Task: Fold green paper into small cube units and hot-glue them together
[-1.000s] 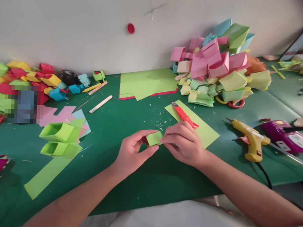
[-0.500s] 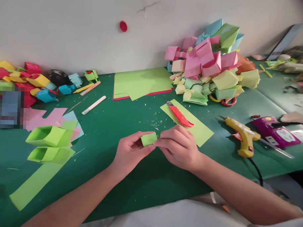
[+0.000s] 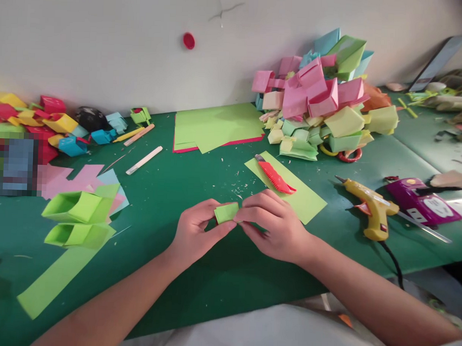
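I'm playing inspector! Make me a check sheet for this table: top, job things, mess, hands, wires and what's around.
Surface: green table, crowded along its far side
Job's things: small green paper piece, being held
Clutter: red cutter on a green sheet; colourful paper pile near the wall
Hands: left hand grips the piece; right hand pinches its edge
Cables: black cord from yellow glue gun; another by the purple box
Surroundings: pale wall with a red round thing

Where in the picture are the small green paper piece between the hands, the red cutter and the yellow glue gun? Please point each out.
Small green paper piece (image 3: 226, 212): head view, on its flat face.
Red cutter (image 3: 275, 176): head view, on its handle.
Yellow glue gun (image 3: 376, 211): head view, on its upper grip.
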Demonstrator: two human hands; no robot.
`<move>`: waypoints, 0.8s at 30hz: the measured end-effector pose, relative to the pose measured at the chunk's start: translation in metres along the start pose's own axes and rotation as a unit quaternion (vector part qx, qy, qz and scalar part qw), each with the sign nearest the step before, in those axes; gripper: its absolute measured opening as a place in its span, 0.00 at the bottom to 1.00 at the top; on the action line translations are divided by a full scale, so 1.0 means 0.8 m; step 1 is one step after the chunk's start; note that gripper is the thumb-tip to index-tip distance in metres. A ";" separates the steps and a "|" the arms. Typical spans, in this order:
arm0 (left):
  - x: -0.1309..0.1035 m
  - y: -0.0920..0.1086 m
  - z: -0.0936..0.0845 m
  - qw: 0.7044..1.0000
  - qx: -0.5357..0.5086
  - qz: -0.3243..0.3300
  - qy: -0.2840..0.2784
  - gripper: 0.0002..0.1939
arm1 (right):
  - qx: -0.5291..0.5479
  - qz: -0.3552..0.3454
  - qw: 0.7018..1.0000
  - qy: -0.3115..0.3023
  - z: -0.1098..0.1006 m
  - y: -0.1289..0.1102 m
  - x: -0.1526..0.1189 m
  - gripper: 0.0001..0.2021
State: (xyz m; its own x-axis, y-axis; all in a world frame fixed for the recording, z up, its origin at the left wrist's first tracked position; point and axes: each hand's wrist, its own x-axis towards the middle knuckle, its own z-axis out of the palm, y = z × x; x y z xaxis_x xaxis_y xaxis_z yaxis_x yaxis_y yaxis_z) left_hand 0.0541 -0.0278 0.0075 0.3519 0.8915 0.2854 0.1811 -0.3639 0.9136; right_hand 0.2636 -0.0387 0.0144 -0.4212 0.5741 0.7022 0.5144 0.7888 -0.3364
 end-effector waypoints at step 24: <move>-0.001 -0.006 0.004 0.993 0.009 0.041 -0.106 0.10 | -0.384 0.672 0.608 -0.176 -0.184 0.062 -0.159 0.33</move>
State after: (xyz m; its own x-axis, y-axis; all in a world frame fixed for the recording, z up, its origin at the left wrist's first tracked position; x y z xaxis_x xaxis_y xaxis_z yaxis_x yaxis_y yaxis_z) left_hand 0.0556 -0.0276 0.0021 0.5516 0.7822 0.2897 0.1602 -0.4402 0.8835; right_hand 0.4526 -0.1052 0.0009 0.7011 0.7051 -0.1063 0.7110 -0.7025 0.0296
